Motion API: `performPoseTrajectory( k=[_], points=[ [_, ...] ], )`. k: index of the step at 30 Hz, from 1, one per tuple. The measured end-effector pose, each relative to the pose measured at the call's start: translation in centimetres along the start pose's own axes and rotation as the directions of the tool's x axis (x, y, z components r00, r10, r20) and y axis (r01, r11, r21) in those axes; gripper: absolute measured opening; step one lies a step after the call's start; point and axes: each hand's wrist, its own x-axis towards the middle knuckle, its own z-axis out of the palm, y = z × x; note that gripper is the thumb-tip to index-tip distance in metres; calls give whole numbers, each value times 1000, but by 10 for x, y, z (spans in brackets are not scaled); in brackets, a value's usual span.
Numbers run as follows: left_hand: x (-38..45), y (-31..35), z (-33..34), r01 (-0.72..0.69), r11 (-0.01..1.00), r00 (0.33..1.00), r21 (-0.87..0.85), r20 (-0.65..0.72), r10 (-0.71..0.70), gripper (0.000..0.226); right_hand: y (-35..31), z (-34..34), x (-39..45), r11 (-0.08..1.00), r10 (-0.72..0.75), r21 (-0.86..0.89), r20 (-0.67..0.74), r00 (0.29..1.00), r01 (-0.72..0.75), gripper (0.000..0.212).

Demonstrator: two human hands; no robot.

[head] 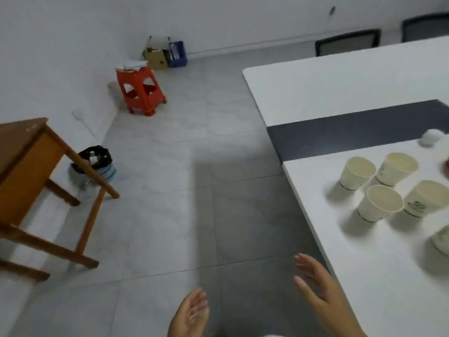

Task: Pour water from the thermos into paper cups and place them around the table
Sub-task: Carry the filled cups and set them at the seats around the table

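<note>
A grey tiled floor [170,190] fills most of the view, with a wooden table [26,171] at the left edge, a bin lined with a black bag [96,161] just behind its leg, and a red plastic stool [139,93] against the white wall with papers on its seat. In the far corner stand a cardboard box [155,58] and a blue crate [177,54] side by side, and two dark chairs [347,42] sit behind the white worktop [340,79], which has a dark strip across it. Near the worktop's near corner stand the paper cups [357,173], pale cream with a dark ring near the base and a printed mark on some, all upright with open mouths; whether they hold water cannot be told. Four cups cluster close together, and a fifth is cut by the right edge. A white crumpled object [431,138] lies beyond them, too blurred to identify. The left hand [190,314] and the right hand [315,285] hang over the floor, apart from the cups, both with fingers relaxed and spread, holding nothing. The right hand is just beside the worktop's edge.
</note>
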Motion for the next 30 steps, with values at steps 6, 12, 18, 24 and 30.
performPoseTrajectory(
  k=[6, 12, 18, 24, 30],
  points=[
    [117, 58, 48, -102, 985, 843, 140, 538, 10, 36, 8, -23, 22, 974, 224, 94, -474, 852, -204, 52],
    [181, 141, 141, -382, 908, 622, 175, 774, 113, 35, -13, -8, 58, 950, 306, 188, -733, 608, -250, 39],
    [209, 163, 221, -516, 842, 350, 158, 936, 39, 33, -6, 6, 64, 890, 432, 313, -811, 395, -332, 43],
    [216, 169, 292, -571, 801, 294, 179, 956, -5, 39, 29, -33, 100, 838, 523, 403, -784, 334, -368, 45],
    [232, 178, 361, -651, 701, 309, 290, 945, -104, 75, 64, -73, 151, 785, 604, 488, -742, 292, -382, 81]
  ],
)
